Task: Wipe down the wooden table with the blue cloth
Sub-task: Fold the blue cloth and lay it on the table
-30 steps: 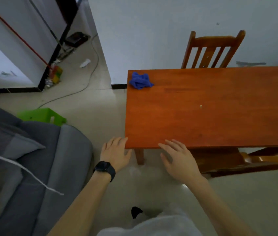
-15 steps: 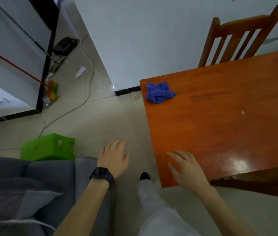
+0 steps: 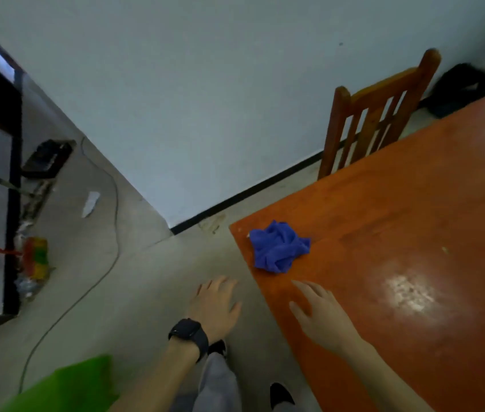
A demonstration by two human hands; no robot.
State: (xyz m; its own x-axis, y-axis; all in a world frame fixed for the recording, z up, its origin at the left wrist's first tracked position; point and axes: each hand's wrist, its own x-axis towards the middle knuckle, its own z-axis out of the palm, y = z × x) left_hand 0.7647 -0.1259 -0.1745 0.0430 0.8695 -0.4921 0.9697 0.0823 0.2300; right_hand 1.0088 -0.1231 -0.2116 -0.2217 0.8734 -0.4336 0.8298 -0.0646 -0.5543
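Reaching over the wooden table [image 3: 413, 233], the right hand [image 3: 321, 316] has its fingers spread and slightly curved, palm down, and it holds nothing; the fingertips point toward about 11 o'clock, where the blue cloth [image 3: 278, 248] lies just beyond them. The cloth is crumpled in a small heap near the table's corner, at about 11 o'clock from the right hand, close to the table edge but fully on the wood, and not touching the hand. It is probably bunched like this because it was simply dropped there, so it would need to be gathered in the palm before wiping can begin. The left hand [image 3: 217, 304] hangs over the floor just beside the table edge, at about 9 o'clock from the right hand, also with the fingers loosely spread and empty; a black watch [image 3: 189, 333] sits on its wrist. This hand seems to serve only for balance while the person steps close, since a leg and dark shoes show below the arms. The table surface is bare except for the cloth, a small pale speck at about 3 o'clock from it, and a bright reflection. A wooden chair [image 3: 381, 111] stands at the far side against the wall. The wiping itself is judged not yet started; the grasp of the cloth is the step in hand.
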